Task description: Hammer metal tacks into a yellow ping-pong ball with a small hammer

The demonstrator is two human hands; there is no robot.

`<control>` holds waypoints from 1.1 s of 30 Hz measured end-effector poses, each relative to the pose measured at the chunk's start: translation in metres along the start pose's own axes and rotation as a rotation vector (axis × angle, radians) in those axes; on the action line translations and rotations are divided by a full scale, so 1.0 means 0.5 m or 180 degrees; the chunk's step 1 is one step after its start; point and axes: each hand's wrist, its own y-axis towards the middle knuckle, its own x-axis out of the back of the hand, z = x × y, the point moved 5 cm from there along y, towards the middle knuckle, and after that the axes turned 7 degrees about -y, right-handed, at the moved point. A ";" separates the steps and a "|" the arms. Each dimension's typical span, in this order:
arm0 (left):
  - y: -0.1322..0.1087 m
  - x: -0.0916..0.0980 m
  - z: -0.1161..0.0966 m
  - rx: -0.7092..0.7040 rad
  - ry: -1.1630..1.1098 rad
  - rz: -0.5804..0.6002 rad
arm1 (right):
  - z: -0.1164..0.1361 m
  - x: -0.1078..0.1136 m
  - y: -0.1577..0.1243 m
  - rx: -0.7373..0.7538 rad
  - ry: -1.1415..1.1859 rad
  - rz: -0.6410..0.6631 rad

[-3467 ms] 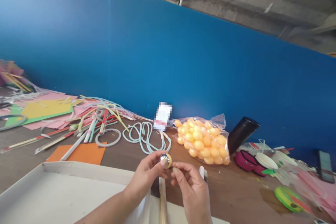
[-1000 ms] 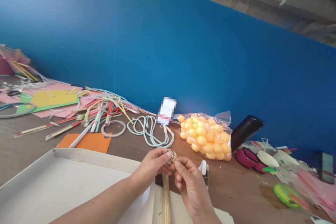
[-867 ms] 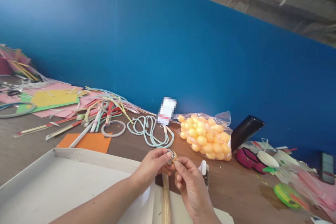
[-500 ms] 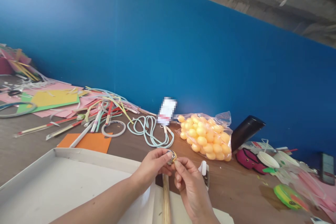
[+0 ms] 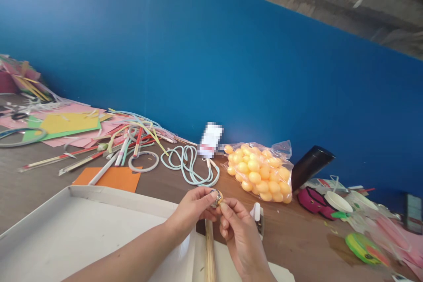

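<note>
At the lower middle of the frame we see the left hand (image 5: 193, 208) pinching a small orange ball (image 5: 217, 196) between thumb and fingertips; the ball is round and smooth, with a shiny silvery patch on its near side, and it has no long axis that we can make out. The right hand (image 5: 240, 233) meets it from the right, index fingertip and thumb closed against the ball's lower right edge; whether it grips something tiny of its own we cannot tell.

Just below the hands a slim wooden stick (image 5: 209, 255) runs straight toward the bottom edge, beside the rim of a flat white cardboard tray (image 5: 79, 233). Just right of the right hand stands a small white-capped bottle (image 5: 257, 216).

Further up the brown surface (image 5: 297, 238) lies a crinkled clear bag of orange balls (image 5: 259, 175), and left of it loops of pale green cord (image 5: 188, 165). An orange paper sheet (image 5: 110, 178) lies flat at centre left.
</note>
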 end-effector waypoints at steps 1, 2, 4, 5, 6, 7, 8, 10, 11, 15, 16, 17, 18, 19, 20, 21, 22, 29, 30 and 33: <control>0.000 0.000 0.000 0.0000 -0.0002 -0.0001 | 0.000 0.000 0.000 0.0000 -0.0001 0.0001; 0.000 0.000 0.000 0.0001 -0.0006 -0.0001 | 0.000 0.000 -0.001 -0.0002 -0.0003 0.0000; 0.001 -0.001 0.000 0.0004 -0.0025 0.0008 | 0.000 0.000 -0.001 -0.0008 -0.0009 -0.0003; 0.001 -0.001 -0.001 0.0010 -0.0039 0.0013 | 0.000 0.000 0.000 -0.0009 -0.0011 -0.0006; 0.001 -0.001 -0.001 0.0014 -0.0053 0.0013 | 0.000 0.000 0.000 -0.0008 -0.0013 -0.0006; 0.001 -0.001 0.000 0.0019 -0.0066 0.0010 | 0.000 0.000 0.001 -0.0003 -0.0013 -0.0008; 0.001 -0.001 0.000 0.0024 -0.0076 0.0005 | 0.001 0.000 0.002 -0.0001 -0.0014 -0.0012; 0.001 0.000 0.001 0.0022 -0.0085 0.0001 | 0.001 0.000 0.003 0.0000 -0.0013 -0.0015; 0.000 0.000 0.001 0.0018 -0.0083 0.0003 | 0.001 -0.001 0.002 -0.0003 -0.0011 -0.0016; 0.000 0.001 0.002 0.0006 -0.0072 -0.0019 | 0.002 -0.002 0.000 -0.0010 -0.0010 -0.0003; 0.000 0.001 0.002 0.0005 -0.0074 -0.0024 | 0.002 -0.002 -0.001 -0.0011 -0.0015 -0.0001; -0.001 0.001 0.001 0.0005 -0.0082 -0.0024 | 0.002 -0.002 -0.002 -0.0009 -0.0020 0.0001; -0.001 0.001 0.001 0.0009 -0.0092 -0.0018 | 0.002 -0.002 -0.003 -0.0004 -0.0027 0.0003; -0.001 0.000 0.001 0.0010 -0.0100 -0.0011 | 0.002 -0.002 -0.003 0.0004 -0.0039 0.0004; -0.001 0.000 0.000 0.0012 -0.0104 -0.0008 | 0.002 -0.002 -0.003 0.0012 -0.0056 0.0004; -0.001 0.000 0.000 0.0012 -0.0103 -0.0011 | 0.002 -0.002 -0.004 0.0020 -0.0074 0.0000; -0.001 0.000 0.000 0.0010 -0.0092 -0.0016 | 0.003 -0.002 -0.004 0.0026 -0.0094 -0.0005; -0.002 0.000 0.000 -0.0008 -0.0011 -0.0057 | 0.008 -0.003 -0.002 0.0083 -0.0349 -0.0112; -0.002 0.001 0.000 -0.0008 0.0003 -0.0059 | 0.009 -0.003 -0.002 0.0096 -0.0388 -0.0120; -0.001 0.002 0.001 -0.0028 0.0043 -0.0051 | 0.009 0.000 -0.003 0.0139 -0.0490 -0.0151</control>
